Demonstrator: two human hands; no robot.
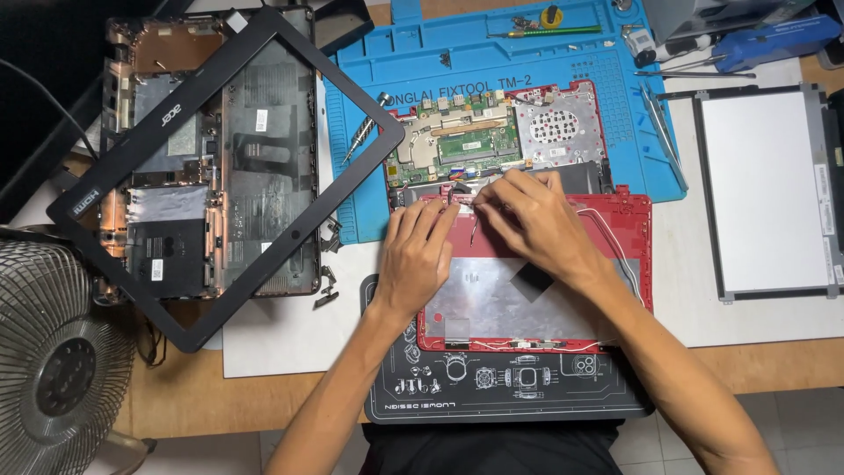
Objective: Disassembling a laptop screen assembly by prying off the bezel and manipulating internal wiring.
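While both hands rest on the red lid shell [629,255] at the middle of the bench [290,352], the left hand [415,257] lies flat, fingers spread. The right hand [527,220] has its grip pressed together on a thin wire [473,230] near the hinge edge, just below the exposed motherboard [457,136] on the blue mat [369,79]. A black bezel [220,176] lies well apart on the left.

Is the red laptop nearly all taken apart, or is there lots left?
Much is apart: the black bezel frame lies on the left over a dark bottom cover, and the bare screen panel sits at the right. The red laptop base is open, circuit board showing. In hand: the left hand and right hand work thin wires at the hinge edge of the red lid. Left: board and wires remain in place.
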